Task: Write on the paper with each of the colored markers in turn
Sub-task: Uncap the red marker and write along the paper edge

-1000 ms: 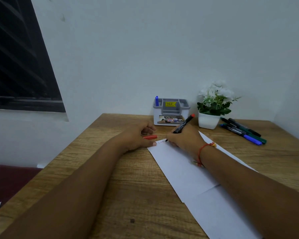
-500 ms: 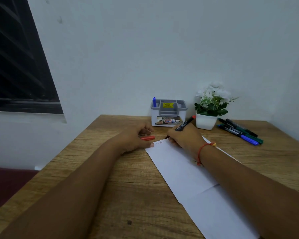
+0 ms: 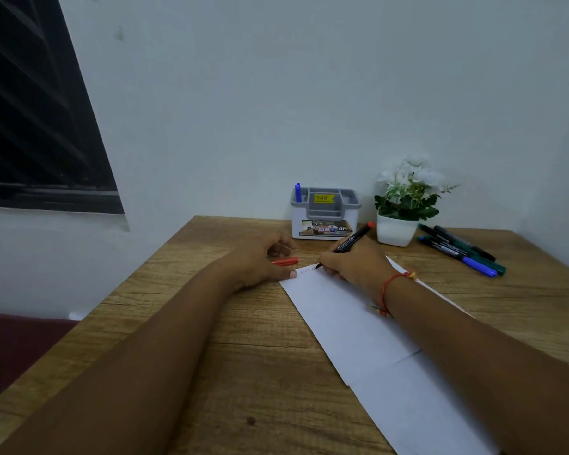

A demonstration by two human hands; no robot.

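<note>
- Gripping the red marker point(image 3: 350, 243), the right hand point(image 3: 353, 269) has its fingers point(image 3: 329, 258) clamped round the black barrel low down, near the tip. The barrel's red end points up and away toward the wall.
- The marker's tip touches the paper point(image 3: 342, 323) near its far edge, at the end of a short line of faint red writing that is too small to read.
- The paper is a long white sheet lying slantwise on the table point(image 3: 243, 372). It runs from the hands to the near right of the view, with a fold crease across it, and the right forearm lies over it.
- The left hand point(image 3: 257, 261) rests on the table just left of the sheet, its thumb tip pressing the paper's far left corner.
- A red cap point(image 3: 284, 261) shows in the hollow between that thumb and the loosely curled fingers point(image 3: 281, 246) — whether they grip it or it merely lies on the wood I cannot tell.
- A red thread bracelet point(image 3: 386, 287) circles the right wrist.
- Other markers point(image 3: 460, 251) — blue, green and a dark one — lie capped and side by side at the far right of the table, well apart from the paper.
- A white flower pot point(image 3: 396, 229) with white blooms and green leaves stands just left of them.
- A white and grey organiser point(image 3: 326, 221) stands beside the pot near the wall, with a blue pen point(image 3: 298, 192) upright in its left corner compartment.
- A dark window point(image 3: 30, 126) fills the upper left.
</note>
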